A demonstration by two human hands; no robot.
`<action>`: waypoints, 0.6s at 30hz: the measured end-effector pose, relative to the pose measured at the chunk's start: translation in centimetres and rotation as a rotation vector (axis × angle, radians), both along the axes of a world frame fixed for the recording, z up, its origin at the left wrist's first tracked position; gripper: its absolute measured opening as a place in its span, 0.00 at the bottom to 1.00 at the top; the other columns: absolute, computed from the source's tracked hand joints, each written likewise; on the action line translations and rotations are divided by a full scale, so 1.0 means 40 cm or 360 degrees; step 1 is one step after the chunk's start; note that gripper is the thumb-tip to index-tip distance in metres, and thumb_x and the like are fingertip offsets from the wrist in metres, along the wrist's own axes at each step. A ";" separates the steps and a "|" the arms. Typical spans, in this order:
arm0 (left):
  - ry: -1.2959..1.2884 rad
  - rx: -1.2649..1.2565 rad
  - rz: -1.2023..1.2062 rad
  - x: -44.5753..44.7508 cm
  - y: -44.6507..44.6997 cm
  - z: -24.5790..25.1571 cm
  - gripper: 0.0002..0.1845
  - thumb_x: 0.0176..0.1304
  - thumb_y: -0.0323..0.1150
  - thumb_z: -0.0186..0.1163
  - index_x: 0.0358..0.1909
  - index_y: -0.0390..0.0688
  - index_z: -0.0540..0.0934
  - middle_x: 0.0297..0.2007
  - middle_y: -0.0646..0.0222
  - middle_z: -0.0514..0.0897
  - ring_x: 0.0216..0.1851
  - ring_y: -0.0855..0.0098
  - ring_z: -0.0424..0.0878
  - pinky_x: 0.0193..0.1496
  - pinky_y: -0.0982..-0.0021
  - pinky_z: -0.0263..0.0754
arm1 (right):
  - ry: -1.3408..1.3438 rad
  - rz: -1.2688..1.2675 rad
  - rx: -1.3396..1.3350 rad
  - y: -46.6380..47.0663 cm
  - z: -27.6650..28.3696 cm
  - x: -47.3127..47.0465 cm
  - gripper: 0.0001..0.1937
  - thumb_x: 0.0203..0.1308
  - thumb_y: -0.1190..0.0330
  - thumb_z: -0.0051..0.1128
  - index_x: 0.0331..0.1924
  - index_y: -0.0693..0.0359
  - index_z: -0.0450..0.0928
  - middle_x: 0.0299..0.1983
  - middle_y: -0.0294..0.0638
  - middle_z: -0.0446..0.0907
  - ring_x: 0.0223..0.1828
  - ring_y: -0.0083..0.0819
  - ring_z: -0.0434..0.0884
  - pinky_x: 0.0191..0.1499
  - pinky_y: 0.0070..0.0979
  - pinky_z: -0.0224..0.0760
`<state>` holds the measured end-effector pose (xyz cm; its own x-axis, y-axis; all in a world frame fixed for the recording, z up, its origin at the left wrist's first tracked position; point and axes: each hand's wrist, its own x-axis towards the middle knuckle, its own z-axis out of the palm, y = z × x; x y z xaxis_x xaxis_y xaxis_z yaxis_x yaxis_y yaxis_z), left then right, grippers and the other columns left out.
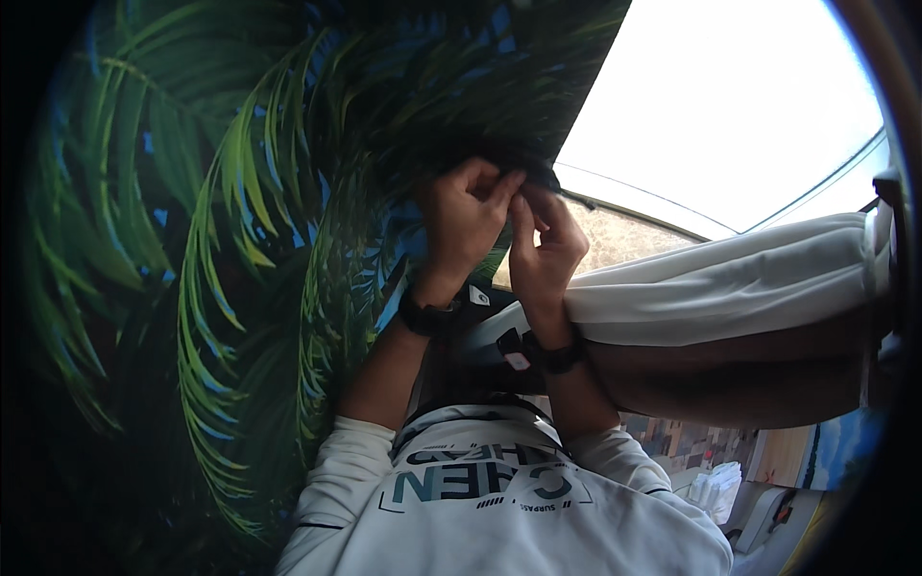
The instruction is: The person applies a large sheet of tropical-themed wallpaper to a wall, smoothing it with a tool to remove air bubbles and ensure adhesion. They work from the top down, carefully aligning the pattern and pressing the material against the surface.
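My left hand [464,223] and my right hand [551,248] are raised together, thumbs and forefingers pinched close to each other. Just beyond the fingertips is a dark, soft-looking item [552,177], which both hands seem to grip; its shape is mostly lost in shadow. A thin dark end [587,204] sticks out to the right of it. Directly behind my hands is a wall panel [238,187] printed with green palm fronds, and its edge meets the bright window beside my fingers. Each wrist wears a black band.
To the right, a white curtain [720,284] with a brown lower part [720,381] hangs below the bright window [713,108]. A beige mottled sill [634,234] runs under the glass. White tissues [717,489] stick up at the lower right, near a pale surface.
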<state>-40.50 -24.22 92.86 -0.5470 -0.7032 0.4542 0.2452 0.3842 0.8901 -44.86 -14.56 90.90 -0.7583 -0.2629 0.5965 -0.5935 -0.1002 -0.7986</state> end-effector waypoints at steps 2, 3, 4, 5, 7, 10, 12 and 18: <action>-0.0228 -0.0053 0.0122 0.006 0.013 -0.074 0.11 0.59 0.34 0.72 0.27 0.36 0.85 0.22 0.63 0.86 0.22 0.75 0.83 0.27 0.73 0.74 | 0.0039 -0.0090 0.0138 0.007 -0.071 0.007 0.08 0.61 0.77 0.62 0.44 0.68 0.83 0.34 0.50 0.85 0.33 0.38 0.87 0.39 0.29 0.78; -0.0272 -0.0112 0.0170 0.008 0.019 -0.118 0.11 0.58 0.34 0.72 0.26 0.36 0.84 0.21 0.61 0.85 0.21 0.74 0.83 0.26 0.72 0.73 | 0.0045 -0.0094 0.0078 0.001 -0.116 0.007 0.07 0.62 0.76 0.62 0.42 0.69 0.83 0.31 0.46 0.86 0.31 0.24 0.84 0.37 0.23 0.77; -0.0310 -0.0152 0.0208 0.007 0.023 -0.166 0.12 0.58 0.35 0.72 0.24 0.36 0.84 0.20 0.59 0.84 0.19 0.69 0.82 0.25 0.69 0.72 | 0.0042 -0.0095 0.0139 0.004 -0.164 0.008 0.07 0.63 0.76 0.61 0.43 0.69 0.83 0.32 0.47 0.86 0.32 0.26 0.85 0.38 0.24 0.77; -0.0279 -0.0224 0.0250 0.008 0.025 -0.220 0.13 0.58 0.35 0.71 0.23 0.36 0.83 0.19 0.56 0.83 0.18 0.65 0.81 0.24 0.67 0.71 | 0.0018 -0.0099 0.0182 0.009 -0.217 0.009 0.07 0.63 0.75 0.60 0.43 0.69 0.83 0.33 0.49 0.86 0.34 0.28 0.87 0.39 0.25 0.78; -0.0391 -0.0224 0.0184 0.016 0.024 -0.325 0.13 0.59 0.35 0.69 0.23 0.35 0.83 0.18 0.53 0.81 0.18 0.59 0.81 0.23 0.64 0.70 | -0.0102 -0.0093 0.0296 0.015 -0.320 0.019 0.08 0.65 0.74 0.58 0.44 0.69 0.82 0.35 0.50 0.86 0.36 0.32 0.88 0.41 0.27 0.78; -0.0598 -0.0200 0.0149 0.016 0.021 -0.462 0.15 0.60 0.37 0.67 0.23 0.35 0.84 0.20 0.50 0.81 0.19 0.55 0.81 0.24 0.62 0.70 | -0.0364 -0.0113 0.0389 0.004 -0.447 0.027 0.08 0.63 0.72 0.57 0.41 0.68 0.82 0.34 0.53 0.85 0.34 0.44 0.86 0.39 0.35 0.76; -0.0712 -0.0264 0.0133 0.018 0.014 -0.509 0.15 0.61 0.37 0.67 0.24 0.35 0.84 0.21 0.50 0.82 0.19 0.56 0.81 0.25 0.62 0.70 | -0.0427 -0.0227 0.0462 -0.005 -0.486 0.033 0.08 0.64 0.71 0.57 0.40 0.67 0.82 0.32 0.53 0.84 0.34 0.44 0.84 0.38 0.36 0.75; -0.0509 -0.0129 0.0132 0.028 0.013 -0.349 0.15 0.61 0.40 0.69 0.27 0.37 0.86 0.22 0.53 0.83 0.21 0.58 0.83 0.25 0.64 0.72 | -0.0529 -0.0180 0.0175 -0.028 -0.336 0.051 0.09 0.68 0.69 0.55 0.39 0.69 0.81 0.32 0.43 0.85 0.33 0.23 0.79 0.39 0.26 0.73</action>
